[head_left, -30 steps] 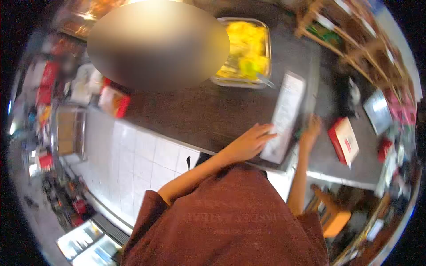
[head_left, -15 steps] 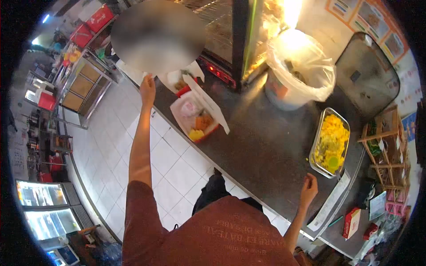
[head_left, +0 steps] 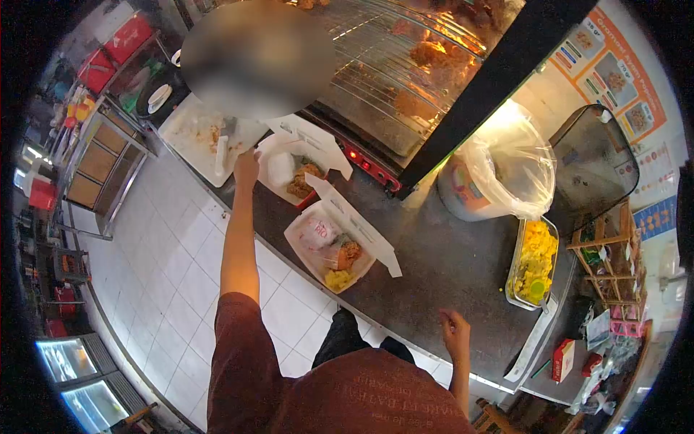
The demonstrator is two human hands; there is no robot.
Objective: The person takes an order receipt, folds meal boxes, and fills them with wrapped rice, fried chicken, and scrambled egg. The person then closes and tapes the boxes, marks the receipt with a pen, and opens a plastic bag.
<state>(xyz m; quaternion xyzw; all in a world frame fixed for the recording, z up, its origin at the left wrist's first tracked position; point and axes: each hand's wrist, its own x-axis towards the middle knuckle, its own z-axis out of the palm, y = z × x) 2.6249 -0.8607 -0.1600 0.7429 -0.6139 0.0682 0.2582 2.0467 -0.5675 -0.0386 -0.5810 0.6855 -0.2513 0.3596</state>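
Now reaches out to the left with the left hand [head_left: 246,168], up to the left rim of the far box [head_left: 307,134]. Brings the fingers together there, around the rim, with the back of the hand upward; cannot tell if really pinching the cardboard or only touching it. Holds the right hand [head_left: 454,336] low and well apart, over the near edge of the dark counter [head_left: 434,253], with fingers half bent, a little spread, and with nothing visible in them. In the far box, open on the counter, a white packet [head_left: 280,170] at the left and fried food [head_left: 305,182] at the right. Close beside, nearer and more to the right, the near box [head_left: 361,220], also open, with a red-printed packet [head_left: 318,230], a fried piece [head_left: 348,254] and some yellow food [head_left: 337,280] at its near corner. To the left of the hand at the rim, a white board [head_left: 189,136] with crumbs, and on it a knife [head_left: 222,155]. Behind the boxes, a lit display case [head_left: 361,90] with wire racks. To the right, a bucket [head_left: 470,195] with a clear plastic liner, then a glass tray [head_left: 510,278] of yellow food and, nearer, a long white strip [head_left: 533,354] along the counter.
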